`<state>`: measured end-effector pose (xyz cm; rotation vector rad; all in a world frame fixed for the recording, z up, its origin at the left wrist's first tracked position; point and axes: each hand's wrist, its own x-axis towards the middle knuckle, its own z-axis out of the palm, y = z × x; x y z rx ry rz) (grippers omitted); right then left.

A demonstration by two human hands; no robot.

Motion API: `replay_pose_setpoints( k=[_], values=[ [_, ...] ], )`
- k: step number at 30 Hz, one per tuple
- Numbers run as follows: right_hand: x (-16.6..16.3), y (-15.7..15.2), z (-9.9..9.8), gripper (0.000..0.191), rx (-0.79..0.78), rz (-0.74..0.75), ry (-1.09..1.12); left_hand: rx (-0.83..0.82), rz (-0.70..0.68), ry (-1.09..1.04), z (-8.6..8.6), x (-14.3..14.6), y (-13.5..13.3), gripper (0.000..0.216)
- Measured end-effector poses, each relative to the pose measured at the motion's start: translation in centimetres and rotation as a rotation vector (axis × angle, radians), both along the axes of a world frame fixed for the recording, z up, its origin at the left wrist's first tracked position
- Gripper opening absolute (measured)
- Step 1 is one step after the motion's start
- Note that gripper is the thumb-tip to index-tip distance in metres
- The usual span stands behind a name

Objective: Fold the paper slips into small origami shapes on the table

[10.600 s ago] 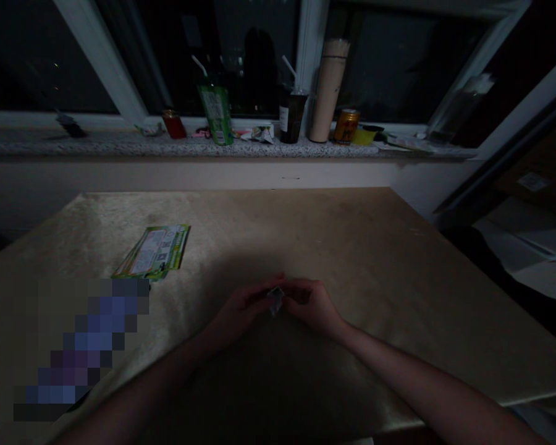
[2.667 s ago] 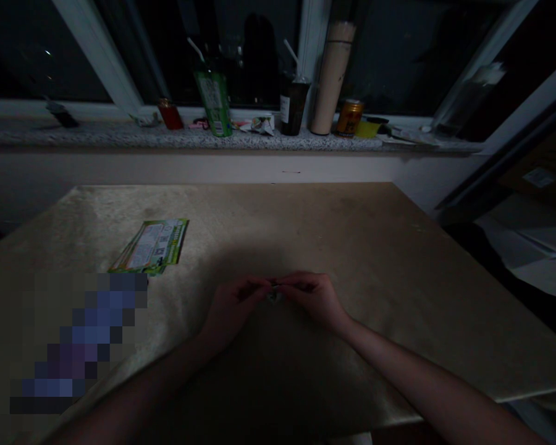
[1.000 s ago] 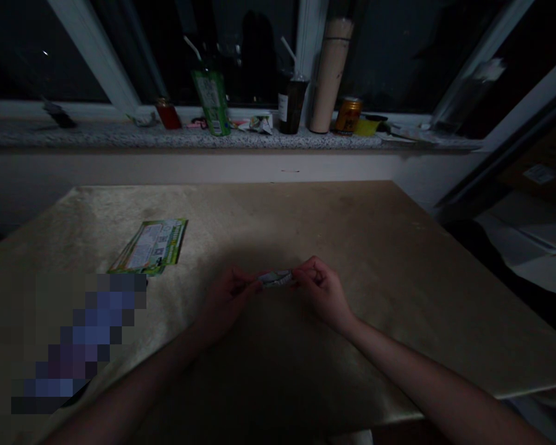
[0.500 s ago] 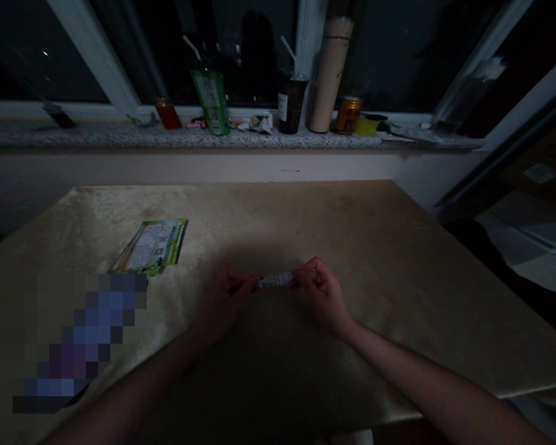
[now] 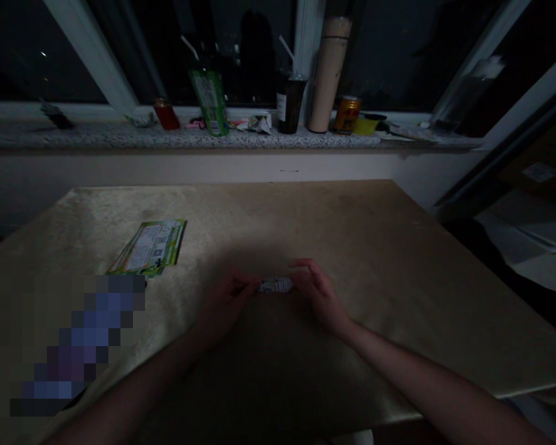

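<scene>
A narrow printed strip (image 5: 276, 285), which looks like folded paper, lies low over the table between my hands. My left hand (image 5: 227, 300) pinches its left end, thumb and fingers closed. At the other end is my right hand (image 5: 319, 293), its thumb side against the strip while the upper fingers are lifted and curved. Dim light hides the exact contact of the fingertips. To the left, a fanned stack of green-edged printed leaflets (image 5: 155, 247) rests on the table (image 5: 352, 235).
A blurred-out bluish object (image 5: 83, 340) lies left of my left forearm. Along the granite windowsill (image 5: 259, 141) behind the table stand a green cup (image 5: 208, 102) with a straw, a dark cup (image 5: 290, 105), a tall pinkish cylinder (image 5: 328, 77), an orange can (image 5: 347, 116) and a red jar (image 5: 165, 114).
The upper fingers of my right hand have lifted and straightened somewhat at the strip's right end. The strip is slightly lower in view. My left hand keeps its pinch.
</scene>
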<state>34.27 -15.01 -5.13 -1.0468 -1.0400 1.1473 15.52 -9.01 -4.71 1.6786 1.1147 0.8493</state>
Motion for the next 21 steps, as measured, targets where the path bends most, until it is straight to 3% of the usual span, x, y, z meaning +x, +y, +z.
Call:
replay_pose_setpoints(
  k=[3,8,13,17,21],
  values=[
    [-0.2,-0.2,0.1,0.030,0.014,0.085,-0.137,0.058,-0.040,0.042,0.2,0.0,-0.2,0.012],
    [-0.3,0.0,-0.3,0.017,-0.072,-0.019,-0.303,0.136,-0.048,0.089,0.7,0.1,-0.4,0.014],
    [-0.3,0.2,-0.3,0.018,-0.069,-0.044,-0.276,-0.067,-0.121,-0.055,0.8,0.2,-0.3,0.022],
    [-0.5,0.2,0.0,0.016,-0.056,-0.059,-0.315,-0.177,-0.122,-0.033,1.0,0.4,-0.2,0.036],
    [-0.6,0.3,0.0,0.016,-0.061,-0.075,-0.334,-0.243,-0.099,0.049,1.2,0.8,-0.1,0.025]
  ],
)
